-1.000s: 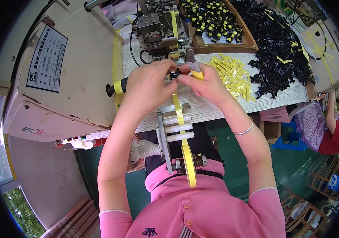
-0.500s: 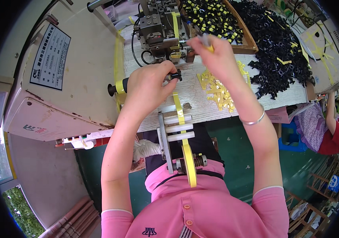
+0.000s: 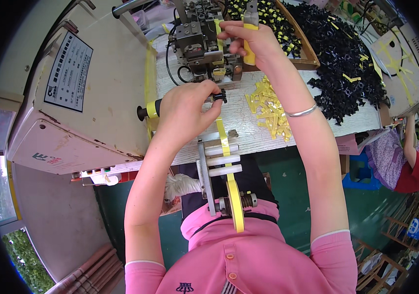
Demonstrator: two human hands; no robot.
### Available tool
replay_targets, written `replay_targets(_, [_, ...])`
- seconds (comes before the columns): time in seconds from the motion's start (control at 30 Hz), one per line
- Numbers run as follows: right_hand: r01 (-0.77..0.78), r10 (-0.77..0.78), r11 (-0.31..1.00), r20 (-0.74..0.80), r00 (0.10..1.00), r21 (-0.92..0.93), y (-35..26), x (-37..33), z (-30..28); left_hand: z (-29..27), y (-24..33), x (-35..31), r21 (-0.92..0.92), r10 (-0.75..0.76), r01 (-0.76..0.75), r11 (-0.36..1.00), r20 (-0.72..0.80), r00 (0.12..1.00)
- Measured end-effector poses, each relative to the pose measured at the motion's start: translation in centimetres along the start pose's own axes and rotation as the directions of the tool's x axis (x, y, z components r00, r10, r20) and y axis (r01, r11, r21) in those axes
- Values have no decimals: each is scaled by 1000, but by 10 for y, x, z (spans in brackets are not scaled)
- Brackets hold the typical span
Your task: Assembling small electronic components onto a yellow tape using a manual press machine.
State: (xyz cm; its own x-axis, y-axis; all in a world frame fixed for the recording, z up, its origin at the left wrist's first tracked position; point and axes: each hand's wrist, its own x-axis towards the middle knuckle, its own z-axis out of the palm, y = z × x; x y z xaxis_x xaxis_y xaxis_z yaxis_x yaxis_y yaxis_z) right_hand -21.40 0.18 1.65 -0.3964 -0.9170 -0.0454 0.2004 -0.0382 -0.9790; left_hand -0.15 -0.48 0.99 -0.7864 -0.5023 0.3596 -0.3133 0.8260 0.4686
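Observation:
My left hand (image 3: 185, 108) is closed, with thumb and fingers pinching a small black plastic part (image 3: 220, 96) just in front of the machine. A dark rod with a yellow band (image 3: 150, 109) runs behind this hand; whether it joins the part is hidden. My right hand (image 3: 256, 41) wraps around a tool with a yellow handle (image 3: 249, 53) and a flat grey metal end (image 3: 251, 17) pointing away from me. Its fingertips are close to the metal machine (image 3: 192, 39). Yellow tape (image 3: 224, 144) runs from a roll (image 3: 235, 206) at my waist over white rollers (image 3: 224, 159) toward the machine.
Cut yellow strips (image 3: 271, 112) lie on the white bench (image 3: 236, 112). Behind them, a wooden tray (image 3: 302, 36) holds black parts with yellow bands. A heap of black parts (image 3: 344, 73) spreads to the right. A large beige cabinet (image 3: 77, 127) stands left. Another person's red sleeve (image 3: 413, 174) shows far right.
My right hand has moved farther away and slightly left, swinging its tool so the metal end points away from me. My left hand keeps its pinch on the black part, nearly unmoved.

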Motion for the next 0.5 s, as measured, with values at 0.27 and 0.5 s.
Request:
replay_targets(0.27, [89,-93,992,-40,995,-91,-1,0,4,1,1,-2,20,16,-15,1000,-32,999])
replay_targets(0.5, [51,-47,981,-24,999,185,8,10,0,1,2,-1,28,30,-29,999,-38,999])
